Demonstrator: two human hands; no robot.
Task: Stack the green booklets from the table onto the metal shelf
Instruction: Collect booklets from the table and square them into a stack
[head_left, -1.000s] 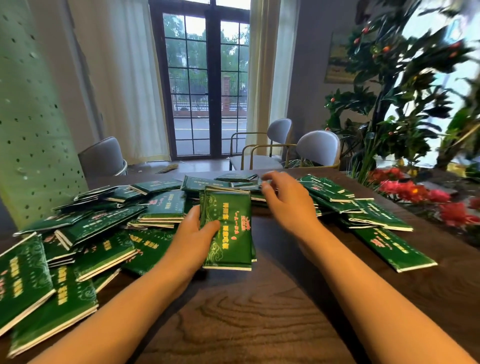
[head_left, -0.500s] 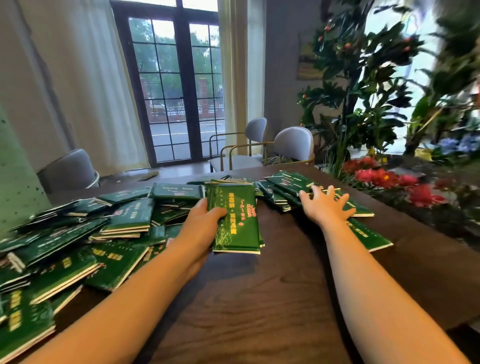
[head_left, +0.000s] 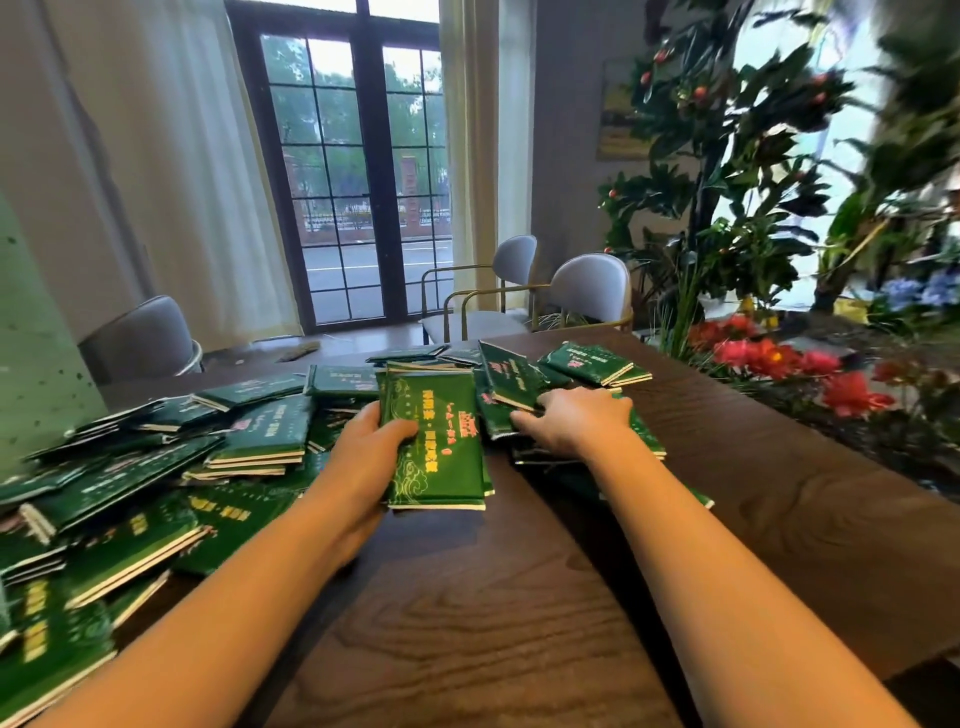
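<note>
Many green booklets lie scattered over the dark wooden table. My left hand grips the left edge of a small stack of green booklets in the middle of the table. My right hand lies on a loose bunch of booklets just right of that stack, with its fingers curled around them; one booklet there is tilted up. More booklets sit at the far right of the pile. The green perforated metal shelf stands at the left edge.
Grey chairs stand behind the table, another grey chair at the back left. Red flowers and tall leafy plants line the table's right side. A dark-framed glass door is at the back.
My right hand has pulled back left from the far right booklets and now gathers a bunch next to the held stack. The left hand stays on its stack. The camera has shifted.
</note>
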